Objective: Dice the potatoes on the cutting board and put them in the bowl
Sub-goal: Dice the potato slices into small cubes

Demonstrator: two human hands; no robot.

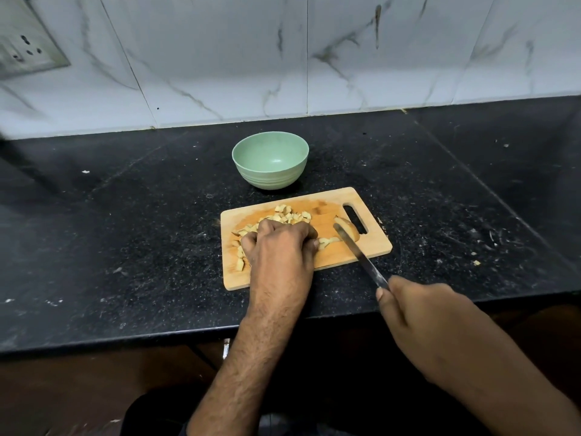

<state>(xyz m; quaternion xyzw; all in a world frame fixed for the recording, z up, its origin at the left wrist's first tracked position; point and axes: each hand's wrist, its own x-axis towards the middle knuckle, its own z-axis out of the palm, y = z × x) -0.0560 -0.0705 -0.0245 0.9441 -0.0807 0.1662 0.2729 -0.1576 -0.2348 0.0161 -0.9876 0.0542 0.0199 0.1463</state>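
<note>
Wooden cutting board [371,247] carries pale diced potato pieces [290,217] under the curled left hand [278,243], seemingly gathering them. The right hand [418,306] clasps a steel knife [358,253]; pieces could spill onto the black worktop [141,231] short of the empty green bowl [270,162].

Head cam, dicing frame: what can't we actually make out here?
- Head view: the left hand covers part of the diced potato, so whether its fingers pinch pieces is hidden.
- The right hand wraps the knife handle, hiding it.
- The bowl looks empty, though its near inner wall is hidden by the rim.
- The wall socket is blurred and cut by the left edge.
</note>
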